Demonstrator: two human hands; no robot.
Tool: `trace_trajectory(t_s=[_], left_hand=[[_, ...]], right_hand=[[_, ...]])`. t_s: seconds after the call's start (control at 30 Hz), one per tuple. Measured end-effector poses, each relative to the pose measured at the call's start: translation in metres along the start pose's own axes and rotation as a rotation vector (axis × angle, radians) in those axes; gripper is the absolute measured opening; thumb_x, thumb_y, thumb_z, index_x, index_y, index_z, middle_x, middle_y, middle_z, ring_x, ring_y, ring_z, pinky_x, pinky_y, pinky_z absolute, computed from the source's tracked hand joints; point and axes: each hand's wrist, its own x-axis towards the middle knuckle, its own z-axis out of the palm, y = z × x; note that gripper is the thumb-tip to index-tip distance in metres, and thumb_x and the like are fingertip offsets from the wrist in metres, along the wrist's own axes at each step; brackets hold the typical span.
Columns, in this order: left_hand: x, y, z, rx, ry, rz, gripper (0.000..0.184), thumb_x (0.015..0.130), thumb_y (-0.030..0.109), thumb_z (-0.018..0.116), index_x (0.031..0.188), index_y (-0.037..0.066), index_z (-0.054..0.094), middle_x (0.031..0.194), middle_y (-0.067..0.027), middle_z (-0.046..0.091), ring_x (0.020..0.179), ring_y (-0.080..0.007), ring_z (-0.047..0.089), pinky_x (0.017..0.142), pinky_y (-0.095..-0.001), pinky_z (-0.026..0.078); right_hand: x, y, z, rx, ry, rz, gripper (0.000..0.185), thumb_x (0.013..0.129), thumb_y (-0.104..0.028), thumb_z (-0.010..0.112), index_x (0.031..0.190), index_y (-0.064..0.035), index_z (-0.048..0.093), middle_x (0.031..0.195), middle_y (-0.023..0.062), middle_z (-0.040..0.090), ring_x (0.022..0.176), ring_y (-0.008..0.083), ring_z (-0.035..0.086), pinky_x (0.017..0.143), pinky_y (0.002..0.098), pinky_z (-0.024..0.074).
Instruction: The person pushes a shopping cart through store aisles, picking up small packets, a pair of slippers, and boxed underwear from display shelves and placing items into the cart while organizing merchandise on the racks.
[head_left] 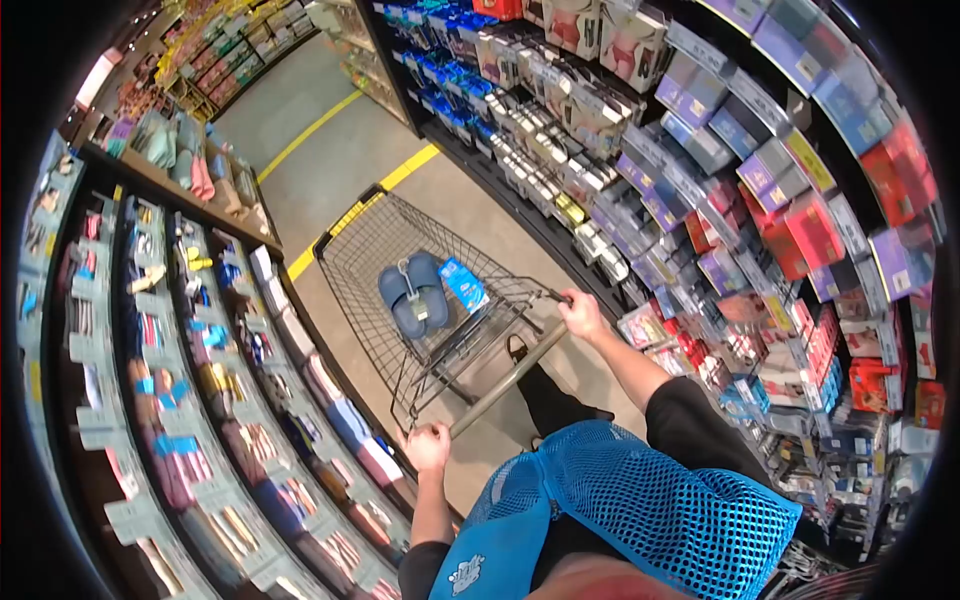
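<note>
A metal shopping cart (350,300) stands in front of me, tilted in the view. My left hand (428,446) is closed around the left end of its handle bar (510,378). At the bar's other end, my right hand (582,314) grips near the corner, fingers curled. Inside the basket lies a pair of blue slide sandals (412,293) joined at the top, with a pale label on them. Beside the sandals is a bright blue packet (464,285), its print too small to read.
Shelves of packaged underwear (570,120) and boxed goods line the right. On the left, racks (215,400) hold packed textiles. Aisle floor (290,130) with yellow stripes runs ahead. A bin of folded cloth goods (190,165) stands front left. I wear a blue mesh vest (640,490).
</note>
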Motion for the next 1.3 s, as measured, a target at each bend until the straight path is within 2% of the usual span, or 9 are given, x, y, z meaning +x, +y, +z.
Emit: trace_trajectory(t_s=[0.47, 0.7, 0.9, 1.0, 1.07, 1.1, 1.17, 1.23, 1.3], left_hand=[[0.203, -0.033, -0.020, 0.185, -0.146, -0.058, 0.044, 0.082, 0.032, 0.037, 0.062, 0.004, 0.064, 0.068, -0.0142, 0.064, 0.070, -0.0292, 0.062, 0.103, -0.0490, 0.020], [0.307, -0.068, -0.021, 0.129, -0.029, -0.030, 0.038, 0.081, 0.030, 0.041, 0.064, 0.005, 0.064, 0.068, -0.0149, 0.064, 0.066, -0.0309, 0.062, 0.103, -0.0482, 0.022], [0.405, -0.093, -0.038, 0.166, -0.044, 0.070, 0.040, 0.084, 0.029, 0.039, 0.063, 0.005, 0.063, 0.069, -0.0165, 0.063, 0.072, -0.0315, 0.062, 0.105, -0.0496, 0.019], [0.452, -0.098, -0.061, 0.206, -0.263, 0.120, 0.042, 0.091, 0.034, 0.029, 0.098, 0.005, 0.059, 0.085, -0.0185, 0.064, 0.094, -0.0332, 0.058, 0.105, -0.0489, 0.016], [0.496, -0.110, -0.058, 0.043, -0.478, 0.070, 0.051, 0.093, 0.040, 0.020, 0.127, 0.006, 0.037, 0.099, -0.0200, 0.062, 0.104, -0.0363, 0.053, 0.105, -0.0491, 0.016], [0.514, -0.108, -0.060, 0.005, -0.524, 0.151, 0.056, 0.092, 0.044, 0.019, 0.123, 0.004, 0.043, 0.104, -0.0211, 0.060, 0.106, -0.0374, 0.052, 0.103, -0.0464, 0.021], [0.549, -0.070, -0.078, -0.197, -0.607, -0.006, 0.063, 0.091, 0.051, 0.018, 0.119, 0.002, 0.048, 0.104, -0.0223, 0.060, 0.107, -0.0386, 0.051, 0.100, -0.0430, 0.028], [0.590, -0.054, -0.046, -0.346, -0.594, 0.025, 0.077, 0.088, 0.061, 0.017, 0.115, -0.002, 0.052, 0.104, -0.0223, 0.060, 0.102, -0.0383, 0.053, 0.090, -0.0424, 0.037], [0.639, -0.048, -0.029, -0.218, -0.769, -0.030, 0.086, 0.085, 0.065, 0.014, 0.104, -0.007, 0.057, 0.078, -0.0194, 0.064, 0.080, -0.0340, 0.060, 0.079, -0.0400, 0.043]], right_hand=[[0.187, -0.097, 0.069, 0.035, -0.102, 0.021, 0.028, 0.072, -0.021, 0.055, 0.095, -0.0058, 0.060, 0.084, 0.0181, 0.062, 0.080, 0.0338, 0.060, 0.073, 0.0406, 0.0469], [0.280, -0.133, 0.123, 0.066, -0.073, 0.009, 0.026, 0.071, -0.023, 0.055, 0.089, -0.0042, 0.061, 0.083, 0.0193, 0.062, 0.081, 0.0347, 0.059, 0.072, 0.0413, 0.0468], [0.357, -0.182, 0.155, 0.074, -0.342, 0.158, 0.047, 0.078, -0.035, 0.054, 0.114, -0.0040, 0.053, 0.107, 0.0210, 0.058, 0.098, 0.0352, 0.056, 0.084, 0.0388, 0.0447], [0.354, -0.209, 0.122, 0.011, -0.270, 0.107, 0.046, 0.084, -0.037, 0.053, 0.116, -0.0041, 0.052, 0.110, 0.0194, 0.058, 0.101, 0.0299, 0.057, 0.087, 0.0364, 0.0444], [0.361, -0.226, 0.076, 0.395, -0.238, 0.060, 0.043, 0.087, -0.032, 0.054, 0.118, -0.0026, 0.050, 0.111, 0.0163, 0.058, 0.100, 0.0234, 0.057, 0.085, 0.0329, 0.0451], [0.357, -0.223, 0.053, 0.391, -0.110, 0.057, 0.039, 0.088, -0.026, 0.055, 0.119, -0.0024, 0.049, 0.108, 0.0129, 0.059, 0.098, 0.0180, 0.056, 0.084, 0.0302, 0.0452], [0.342, -0.241, -0.005, 0.491, 0.142, 0.192, 0.037, 0.088, -0.027, 0.055, 0.116, -0.0030, 0.052, 0.102, 0.0070, 0.059, 0.094, 0.0138, 0.055, 0.085, 0.0285, 0.0438], [0.328, -0.216, -0.053, 0.338, 0.463, 0.168, 0.039, 0.088, -0.026, 0.055, 0.117, -0.0018, 0.050, 0.106, 0.0073, 0.058, 0.099, 0.0144, 0.054, 0.088, 0.0285, 0.0420], [0.317, -0.199, -0.101, 0.347, 0.664, 0.274, 0.041, 0.085, -0.023, 0.059, 0.118, -0.0009, 0.049, 0.110, 0.0083, 0.058, 0.103, 0.0155, 0.053, 0.089, 0.0287, 0.0416]])
